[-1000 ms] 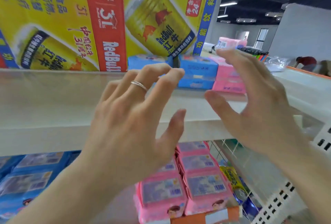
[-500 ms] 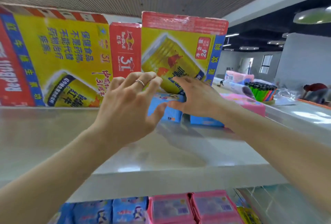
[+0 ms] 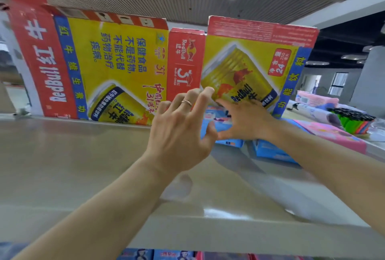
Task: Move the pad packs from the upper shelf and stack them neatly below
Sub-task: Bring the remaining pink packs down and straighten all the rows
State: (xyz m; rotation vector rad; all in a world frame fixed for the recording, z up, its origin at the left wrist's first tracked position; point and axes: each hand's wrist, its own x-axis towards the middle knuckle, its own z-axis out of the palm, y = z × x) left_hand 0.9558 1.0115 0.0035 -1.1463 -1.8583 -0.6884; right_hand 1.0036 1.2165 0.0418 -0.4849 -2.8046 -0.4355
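The person is reaching both arms across the upper shelf (image 3: 83, 166) toward the blue pad packs (image 3: 226, 126) lying at the back, against the flattened Red Bull cartons (image 3: 125, 68). The left hand (image 3: 181, 132) is spreading its fingers wide, thumb just meeting the near edge of the pack, closing on nothing yet. The right hand (image 3: 245, 120) is laying itself over the top of the same pack, fingers stretched forward; whether they are curling round its far edge I cannot tell, since the hand is hiding it. A second blue pack (image 3: 270, 149) is lying just beside, under the right forearm, and a pink pack (image 3: 333, 134) further right. Below the shelf lip, the lower packs (image 3: 166, 255) are showing as a row of tops. To do this well, I'd judge both hands should be squeezing the soft stack from its two sides, lifting level, and drawing it clear of the cartons before lowering.
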